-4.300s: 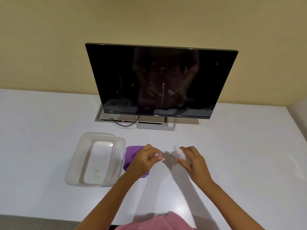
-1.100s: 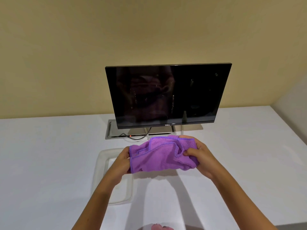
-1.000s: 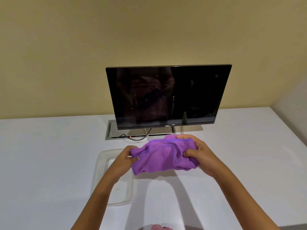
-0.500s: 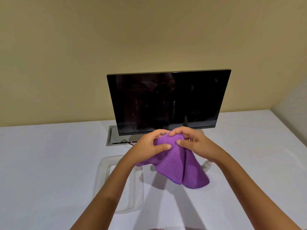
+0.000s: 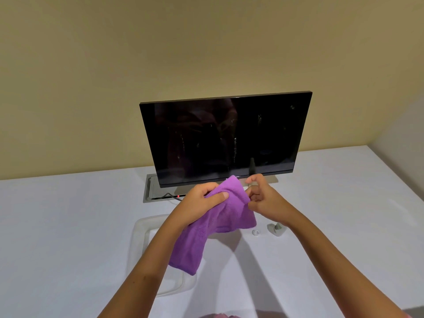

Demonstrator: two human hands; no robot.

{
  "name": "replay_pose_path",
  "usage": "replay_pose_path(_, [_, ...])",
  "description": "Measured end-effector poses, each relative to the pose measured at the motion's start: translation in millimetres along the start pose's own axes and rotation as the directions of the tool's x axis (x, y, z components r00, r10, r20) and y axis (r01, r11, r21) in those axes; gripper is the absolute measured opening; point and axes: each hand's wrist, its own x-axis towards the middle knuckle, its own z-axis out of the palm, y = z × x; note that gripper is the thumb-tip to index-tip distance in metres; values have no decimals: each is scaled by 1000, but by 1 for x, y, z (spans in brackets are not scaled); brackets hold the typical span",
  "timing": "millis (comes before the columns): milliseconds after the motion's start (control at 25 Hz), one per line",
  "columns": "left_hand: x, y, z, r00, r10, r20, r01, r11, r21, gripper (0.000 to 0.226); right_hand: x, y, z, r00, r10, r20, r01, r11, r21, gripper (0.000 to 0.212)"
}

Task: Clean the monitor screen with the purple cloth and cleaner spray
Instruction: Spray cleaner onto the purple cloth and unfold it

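Observation:
The black monitor [image 5: 226,138] stands at the back of the white table, its dark screen streaked with wet spray drops. Just below its bottom edge, both hands hold the purple cloth [image 5: 213,223] in the air. My left hand [image 5: 202,203] grips the cloth's upper part with the thumb on top. My right hand [image 5: 263,199] pinches the cloth's right edge with curled fingers. The cloth's lower end hangs down over the tray. A small spray bottle [image 5: 276,228] lies on the table under my right wrist, and a small clear cap [image 5: 255,232] sits beside it.
A clear plastic tray [image 5: 140,239] sits on the white table [image 5: 68,226] under my left forearm. A metal cable slot [image 5: 150,188] with a dark cable and a red light lies behind the monitor foot. A wall corner rises at the right.
The cloth has been unbunched and regripped: its hanging end swung from under my right hand to below my left forearm. My hands moved slightly apart.

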Motion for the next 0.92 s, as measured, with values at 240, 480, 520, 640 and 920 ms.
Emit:
replay_pose_path(240, [-8, 2, -4, 993, -61, 103, 80, 979, -189, 25, -3, -6, 6, 985, -116, -131, 126, 989, 71, 23])
replay_pose_path(480, [-10, 4, 2, 996, 43, -83, -54, 990, -133, 15, -7, -12, 12, 968, -229, -103, 232, 973, 18, 26])
replay_pose_path(520, [-10, 3, 2, 993, 72, -96, -85, 987, -135, 14, -7, -12, 13, 963, -245, -111, 246, 969, -3, 23])
replay_pose_path(640, [-13, 7, -2, 989, 143, -37, -147, 975, -167, 27, -8, -17, 11, 939, -316, -137, 304, 947, -102, 16])
replay_pose_path(920, [-7, 23, -27, 969, 243, -54, -229, 954, 192, 17, -3, -1, -1, 954, -297, 51, 298, 910, -289, 20])
